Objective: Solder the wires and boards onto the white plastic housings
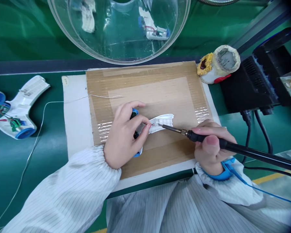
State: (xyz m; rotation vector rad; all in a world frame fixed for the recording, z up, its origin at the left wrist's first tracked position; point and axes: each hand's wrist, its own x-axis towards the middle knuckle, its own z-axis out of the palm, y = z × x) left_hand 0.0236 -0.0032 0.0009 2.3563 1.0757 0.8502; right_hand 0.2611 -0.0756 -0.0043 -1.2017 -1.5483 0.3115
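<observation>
While the right hand [214, 142] grips a soldering iron [194, 136] pencil-fashion, thumb and fingers closed round its black handle, the left hand [128, 136] arches over a white shell [168, 119], thumb and index finger pinched narrow on what looks like a thin lead [153, 124]. Shell lies on the cardboard [169, 161], partly hidden under that palm, blue parts [135, 113] showing past the fingers. Iron tip sits at the shell's inner face, just beside the pinch; contact or slight gap, cannot tell.

Main risk, as I judge it: burnt fingertips, should either hand slip. Next: tip resting on plastic could melt or scar the shell. Lead might pull askew if the pinch loosens; shell could skid, nothing visible clamping it.

Farther out: solder wire [104, 96] trails leftward off the board; a snagging sleeve [63, 187] might drag it. Blue wrist strap [220, 174] has a cord running right, near the black cable [276, 175]; a tangle there could tug the working wrist. Second shell [32, 94] on the green bench at left, innards exposed, open to an elbow knock. Clear bowl [126, 61] beyond the cardboard, more parts inside.
</observation>
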